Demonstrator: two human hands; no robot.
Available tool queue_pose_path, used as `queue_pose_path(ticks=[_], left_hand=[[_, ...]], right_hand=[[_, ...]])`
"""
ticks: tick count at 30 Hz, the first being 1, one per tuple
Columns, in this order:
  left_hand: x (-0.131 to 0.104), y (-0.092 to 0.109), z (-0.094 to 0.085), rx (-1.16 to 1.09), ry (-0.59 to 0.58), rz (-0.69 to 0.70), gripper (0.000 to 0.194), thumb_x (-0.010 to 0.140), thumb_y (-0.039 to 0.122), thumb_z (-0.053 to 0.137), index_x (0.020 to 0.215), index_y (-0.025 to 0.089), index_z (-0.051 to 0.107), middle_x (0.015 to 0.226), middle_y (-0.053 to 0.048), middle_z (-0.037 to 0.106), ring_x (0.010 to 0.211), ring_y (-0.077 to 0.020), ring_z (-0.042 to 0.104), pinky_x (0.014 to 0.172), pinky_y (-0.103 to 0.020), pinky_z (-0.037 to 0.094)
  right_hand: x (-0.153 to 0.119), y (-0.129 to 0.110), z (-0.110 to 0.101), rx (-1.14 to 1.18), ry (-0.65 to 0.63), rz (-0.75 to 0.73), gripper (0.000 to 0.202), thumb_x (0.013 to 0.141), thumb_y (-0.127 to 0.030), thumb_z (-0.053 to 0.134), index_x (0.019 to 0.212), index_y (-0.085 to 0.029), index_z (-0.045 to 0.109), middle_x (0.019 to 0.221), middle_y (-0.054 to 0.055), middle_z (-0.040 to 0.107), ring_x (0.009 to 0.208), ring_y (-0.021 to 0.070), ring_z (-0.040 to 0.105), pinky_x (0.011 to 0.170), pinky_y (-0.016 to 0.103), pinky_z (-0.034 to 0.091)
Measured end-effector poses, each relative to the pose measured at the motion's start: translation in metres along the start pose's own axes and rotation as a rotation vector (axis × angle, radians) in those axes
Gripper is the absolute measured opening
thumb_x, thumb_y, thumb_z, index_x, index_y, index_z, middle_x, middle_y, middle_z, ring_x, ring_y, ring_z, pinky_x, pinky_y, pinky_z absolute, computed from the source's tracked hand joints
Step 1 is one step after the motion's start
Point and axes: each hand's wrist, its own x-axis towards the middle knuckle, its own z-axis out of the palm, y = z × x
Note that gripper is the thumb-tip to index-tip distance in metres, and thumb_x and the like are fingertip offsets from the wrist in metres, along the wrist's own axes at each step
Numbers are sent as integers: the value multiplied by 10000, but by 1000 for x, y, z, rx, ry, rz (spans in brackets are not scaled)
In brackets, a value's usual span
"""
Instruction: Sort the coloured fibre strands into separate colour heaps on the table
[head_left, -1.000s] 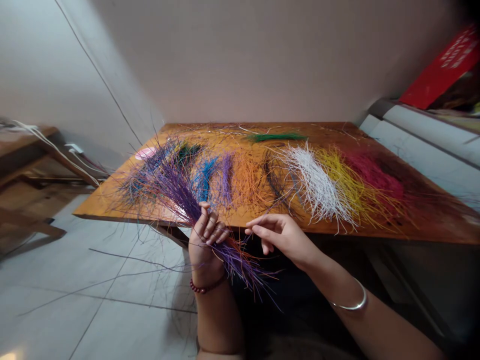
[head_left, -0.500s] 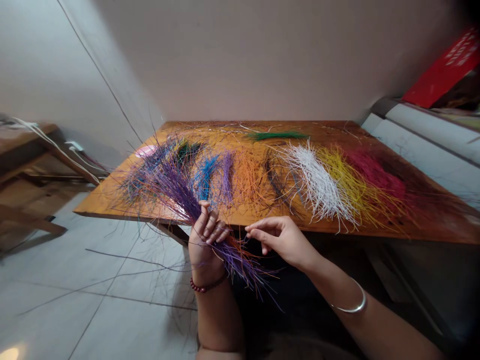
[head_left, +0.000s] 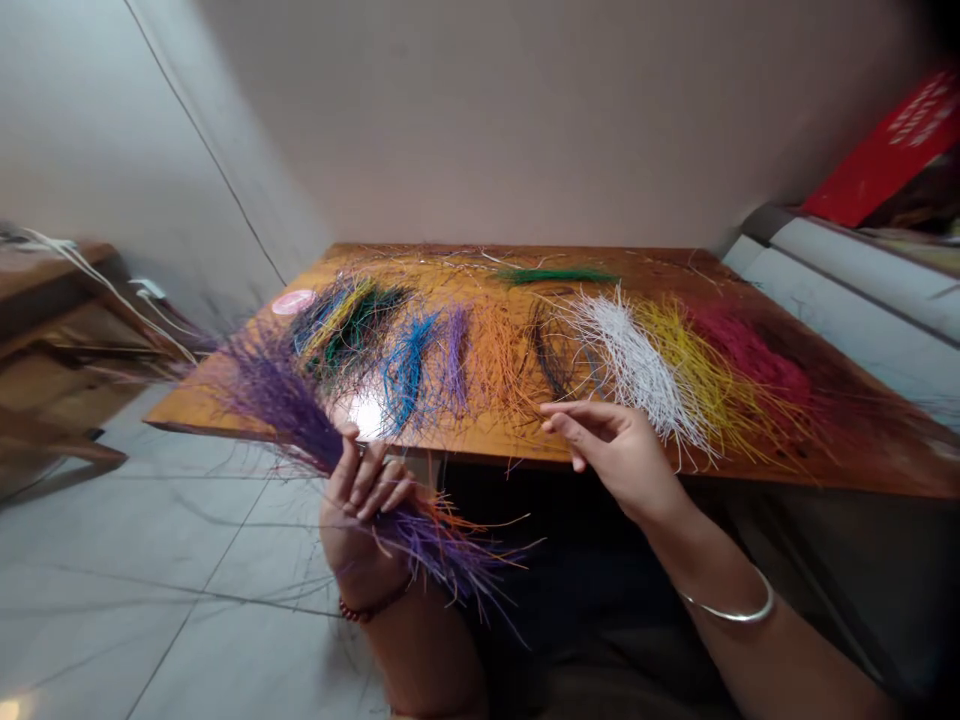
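My left hand (head_left: 369, 495) is closed round a thick bundle of thin purple strands (head_left: 300, 410). A few orange strands show at the bundle's lower end, and its far end is blurred. My right hand (head_left: 611, 450) pinches thumb and forefinger together above the table's front edge. Whether a fine strand is between those fingertips, I cannot make out. Close beyond them lie loose orange strands (head_left: 504, 365) and a thin dark bunch (head_left: 551, 350). To the hand's right is a pile of white strands (head_left: 637, 375).
Bunches of blue (head_left: 409, 370), yellow (head_left: 705, 370), pink (head_left: 757, 345) and green (head_left: 559, 275) strands lie on the wooden table (head_left: 480, 440). A pink disc (head_left: 293, 302) sits at its left edge. A wooden bench (head_left: 56, 300) with white cables stands left.
My left hand has swung left and slightly down with the purple bundle, moving it away from the blue strands. My right hand has moved right and up, apart from the bundle, over the table's edge.
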Motion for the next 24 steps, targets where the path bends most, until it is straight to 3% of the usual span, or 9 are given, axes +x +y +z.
queue_pose_path(ticks=[5,9,14,19,21,24], left_hand=[[-20,24,-5,37,-25,120,133,946,154,407,916,210,524,469,102,405,347,-25,382,419,-142,349],[-31,28,-1,38,-6,185,137,939,138,414,909,216,522,459,105,406,345,-29,382,444,-151,377],[-33,26,6,16,-13,181,140,934,122,413,893,205,518,441,108,375,334,-23,371,423,-146,355],[-26,28,-2,35,-44,140,129,933,131,417,919,201,524,453,108,329,328,-22,327,414,-146,330],[-21,28,-6,30,-48,126,121,933,139,421,904,191,527,457,106,318,325,-22,316,401,-142,315],[-13,26,-8,28,10,110,144,942,153,405,893,182,537,456,99,306,320,-28,313,379,-141,300]], right_hand=[[36,-28,-4,-113,80,-103,284,718,-389,724,927,-197,737,832,81,726,580,138,609,417,237,471],[77,-39,28,-167,-173,-52,271,715,-342,731,929,-175,736,840,98,726,682,171,647,453,239,476],[125,-9,80,-259,-376,51,142,734,-237,715,812,-120,737,743,93,713,529,102,564,461,223,431],[145,11,91,-429,-463,161,239,786,-330,672,744,-100,719,643,93,681,450,105,530,460,242,396],[141,6,83,-614,-426,62,335,810,-412,628,688,-112,713,613,90,671,463,119,540,487,253,386],[118,-14,68,-920,-230,-238,398,848,-444,546,657,-140,717,633,93,676,553,154,576,545,274,373]])
